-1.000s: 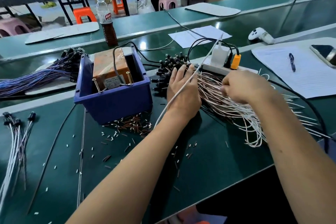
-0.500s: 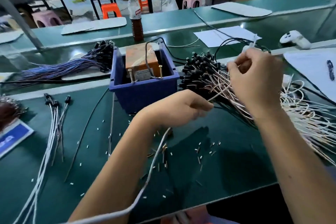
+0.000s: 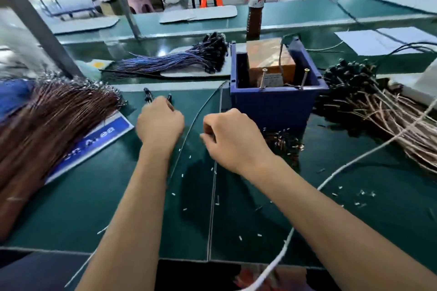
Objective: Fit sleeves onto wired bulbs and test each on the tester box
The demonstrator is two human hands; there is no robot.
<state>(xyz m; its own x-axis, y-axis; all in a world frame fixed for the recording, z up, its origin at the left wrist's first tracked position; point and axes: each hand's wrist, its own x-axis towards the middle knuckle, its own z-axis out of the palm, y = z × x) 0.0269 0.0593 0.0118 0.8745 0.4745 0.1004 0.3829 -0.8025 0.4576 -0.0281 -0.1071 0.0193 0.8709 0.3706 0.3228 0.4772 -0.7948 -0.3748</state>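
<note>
You are working over the green surface [image 3: 71, 208] with both hands out in front of you, and the biggest thing near them is the blue tester box [image 3: 274, 106], sitting just beyond and to the right of your right hand [image 3: 233, 139]. It is looking rigid and weighty, with 2 upright contact pins at its front edge, so it is likely staying put when you press a lead against it.

Farther right of that hand, the pile of wired bulbs [image 3: 369, 101] is lying in a tangle. Those leads are looking light, thin and springy, and they are probably snagging on each other; take 1 by the wire just behind its black head rather than by the head, which may be fragile.

Your left hand [image 3: 160, 123] is curled into a fist, and a few black bulb heads [image 3: 148, 95] are poking out just beyond its knuckles; it appears clamped on their wires, though the grip itself is hidden. Your right hand is also closed, and I cannot tell what it is pinching, if anything.

The small white sleeves [image 3: 182, 175] are lying scattered below both wrists. They are tiny, light and likely slippery, so pinch them at the sides with your fingertips.

Compared with half a second ago, both hands are now sitting left of the box, away from the bulb pile where the right one was lifting a lead.
</note>
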